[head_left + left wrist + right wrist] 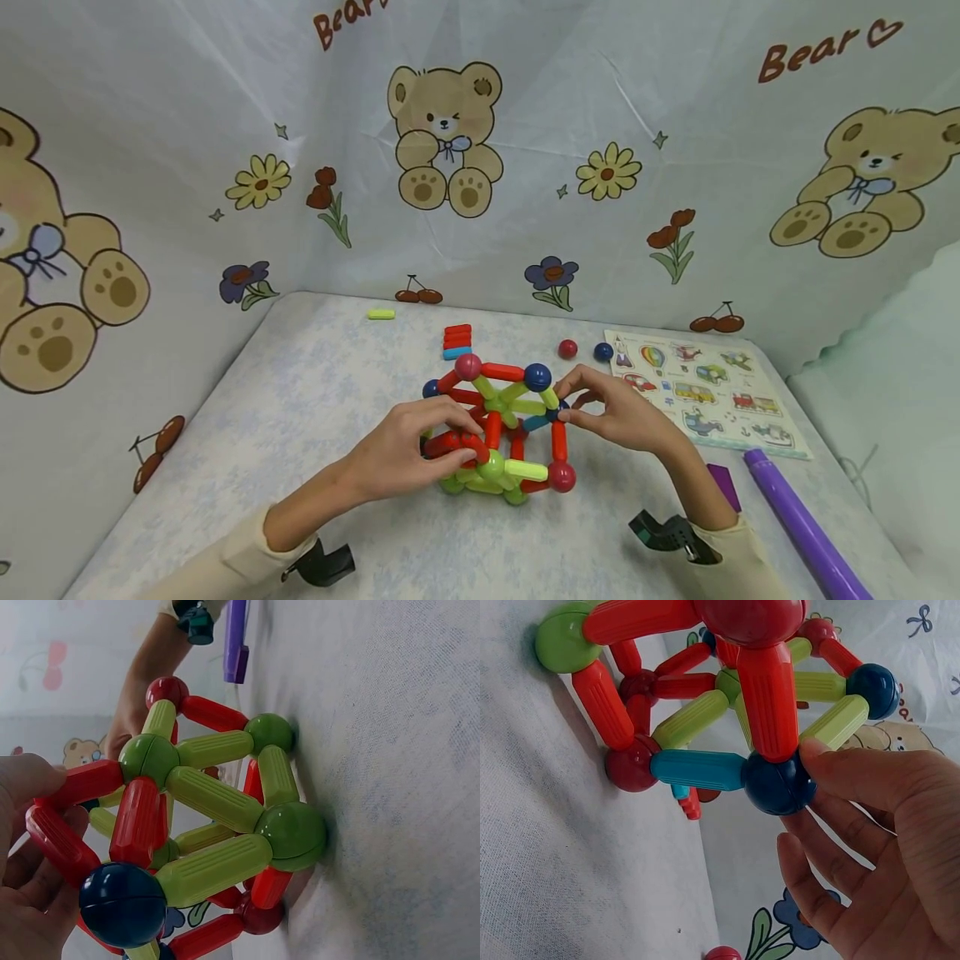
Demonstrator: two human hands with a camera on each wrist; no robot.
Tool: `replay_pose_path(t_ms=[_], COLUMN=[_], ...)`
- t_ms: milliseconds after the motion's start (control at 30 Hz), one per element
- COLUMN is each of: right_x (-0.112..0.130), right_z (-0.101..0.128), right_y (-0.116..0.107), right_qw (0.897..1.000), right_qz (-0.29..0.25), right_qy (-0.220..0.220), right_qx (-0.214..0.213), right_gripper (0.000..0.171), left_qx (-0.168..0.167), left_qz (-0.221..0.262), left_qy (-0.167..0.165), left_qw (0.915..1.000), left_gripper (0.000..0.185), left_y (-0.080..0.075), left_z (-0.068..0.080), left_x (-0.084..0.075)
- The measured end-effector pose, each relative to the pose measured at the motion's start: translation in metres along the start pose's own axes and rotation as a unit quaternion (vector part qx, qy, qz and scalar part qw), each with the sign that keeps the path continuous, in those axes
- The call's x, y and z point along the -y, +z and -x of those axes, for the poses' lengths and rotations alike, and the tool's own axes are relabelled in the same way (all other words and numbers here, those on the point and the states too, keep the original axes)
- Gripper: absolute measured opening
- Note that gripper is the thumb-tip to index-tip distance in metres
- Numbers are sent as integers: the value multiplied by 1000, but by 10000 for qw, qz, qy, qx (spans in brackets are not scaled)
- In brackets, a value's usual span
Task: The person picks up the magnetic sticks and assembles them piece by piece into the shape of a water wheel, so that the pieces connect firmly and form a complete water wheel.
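Note:
A structure of ball-and-rod building pieces stands on the table, with red, green and blue balls joined by red, light green and blue rods. My left hand grips red rods on its near left side, thumb along one and fingers behind another. On the right side, my right hand pinches a dark blue ball between thumb and fingers. From that ball a blue rod runs to a red ball low down. Green balls form part of the base. Part of the structure's middle is hidden by the left hand.
Loose red rods and a blue rod lie behind the structure, a light green rod farther left. A red ball and dark blue ball sit near a picture board. A purple tube lies right.

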State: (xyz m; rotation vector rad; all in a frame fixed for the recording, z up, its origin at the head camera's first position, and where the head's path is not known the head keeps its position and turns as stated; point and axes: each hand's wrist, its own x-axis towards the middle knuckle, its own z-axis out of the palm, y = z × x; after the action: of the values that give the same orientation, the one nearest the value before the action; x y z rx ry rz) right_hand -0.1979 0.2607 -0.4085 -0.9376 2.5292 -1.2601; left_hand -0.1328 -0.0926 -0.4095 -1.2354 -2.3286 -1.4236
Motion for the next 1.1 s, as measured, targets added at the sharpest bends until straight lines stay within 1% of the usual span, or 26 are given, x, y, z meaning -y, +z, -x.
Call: replay_pose_path(t_ms=[200,400,567,767,933,1100], right_x=[1,-1,-3,-2,-2,-3], right_z=[0,0,0,-1,-2,0], right_y=[0,0,0,0,0,0], right_qw=[10000,10000,9999,10000,9999,9999], right_qz=[1,-6,11,41,39,4], right_qy=[37,10,-92,-69,-131,-143], right_qx=[-20,-41,-67,-32,-6,2], right_gripper=[29,28,27,28,27,25], left_qx=[26,54,130,240,343,343], left_qz=[26,10,82,159,186,206], left_qy=[-117,-161,-202,-273,-273,-238], left_qw=[9999,9999,9997,9992,9989,9989], left_gripper=[22,22,24,28,33,38], left_y=[-1,-3,-6,-9,-14,-21], left_z=[1,2,2,2,5,12], left_x=[1,3,5,6,9,18])
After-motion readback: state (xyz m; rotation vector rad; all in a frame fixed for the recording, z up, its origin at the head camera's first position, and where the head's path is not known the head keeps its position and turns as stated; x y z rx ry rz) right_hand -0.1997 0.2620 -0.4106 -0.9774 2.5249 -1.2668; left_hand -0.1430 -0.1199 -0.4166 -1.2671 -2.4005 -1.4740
